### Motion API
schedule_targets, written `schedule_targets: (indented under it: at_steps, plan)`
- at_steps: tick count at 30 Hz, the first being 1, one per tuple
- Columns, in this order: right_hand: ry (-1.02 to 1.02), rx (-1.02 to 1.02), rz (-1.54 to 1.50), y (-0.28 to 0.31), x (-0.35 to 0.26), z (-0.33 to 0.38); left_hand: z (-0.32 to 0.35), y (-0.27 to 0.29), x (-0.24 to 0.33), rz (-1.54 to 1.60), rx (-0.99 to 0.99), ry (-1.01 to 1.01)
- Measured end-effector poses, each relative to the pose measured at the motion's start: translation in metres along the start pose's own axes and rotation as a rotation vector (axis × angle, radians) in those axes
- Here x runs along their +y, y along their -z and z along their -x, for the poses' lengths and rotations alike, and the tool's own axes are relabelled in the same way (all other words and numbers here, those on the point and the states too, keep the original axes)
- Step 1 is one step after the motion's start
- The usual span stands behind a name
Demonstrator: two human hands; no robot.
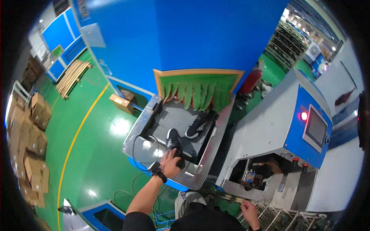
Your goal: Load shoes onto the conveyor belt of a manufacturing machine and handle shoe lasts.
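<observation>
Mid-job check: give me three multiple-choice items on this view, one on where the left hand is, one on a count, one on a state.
1. Where is the left hand?
A. On the near shoe at the conveyor tray
B. On the touch screen
C. On the cardboard boxes

2. How many shoes lie on the tray?
A. One
B. Two
C. Four

3. What state is the round lamp beside the screen in?
A. Dark
B. Lit green
C. Lit red

Answers:
1 A, the fingers rest on the dark shoe at the tray's near end.
2 B, the near shoe and a second shoe by the green strip curtain.
3 C, it glows red.
</observation>
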State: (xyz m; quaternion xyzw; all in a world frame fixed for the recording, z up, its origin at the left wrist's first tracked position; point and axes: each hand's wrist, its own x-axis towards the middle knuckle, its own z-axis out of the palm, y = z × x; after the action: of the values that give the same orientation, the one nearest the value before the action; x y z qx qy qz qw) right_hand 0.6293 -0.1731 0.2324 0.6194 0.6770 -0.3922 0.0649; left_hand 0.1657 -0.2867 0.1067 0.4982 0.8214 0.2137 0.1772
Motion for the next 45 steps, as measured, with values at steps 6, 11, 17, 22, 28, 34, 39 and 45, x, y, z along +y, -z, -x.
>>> schedule_targets:
  at_steps: [6, 11, 17, 22, 28, 34, 39, 45]
  plan:
    - [-0.081, -0.018, -0.198, -0.054, 0.087, 0.016, -0.042, 0.018, -0.001, -0.003, 0.210, 0.020]
    - [0.069, -0.132, -0.111, -0.056, 0.075, 0.005, -0.068, 0.012, -0.004, -0.166, 0.074, -0.034]
    - [0.175, 0.063, -0.075, -0.016, 0.030, -0.007, -0.059, 0.042, 0.026, 0.114, 0.248, 0.200]
    - [0.203, -0.021, -0.067, -0.008, 0.062, -0.023, -0.030, 0.116, 0.063, 0.161, -0.026, 0.180]
    - [0.205, -0.112, -0.046, -0.007, 0.074, -0.032, 0.008, 0.150, 0.072, 0.675, -0.269, 0.498]
    - [0.342, 0.107, -0.159, 0.040, -0.008, -0.010, 0.021, 0.153, 0.042, 0.361, -0.172, 0.312]
    - [0.825, 0.680, -0.097, 0.114, -0.079, -0.009, 0.016, 0.139, -0.015, -0.193, -0.066, 0.375]
    - [0.910, 1.108, 0.126, 0.170, -0.185, -0.043, -0.015, 0.112, -0.039, -0.395, -0.255, 0.697]
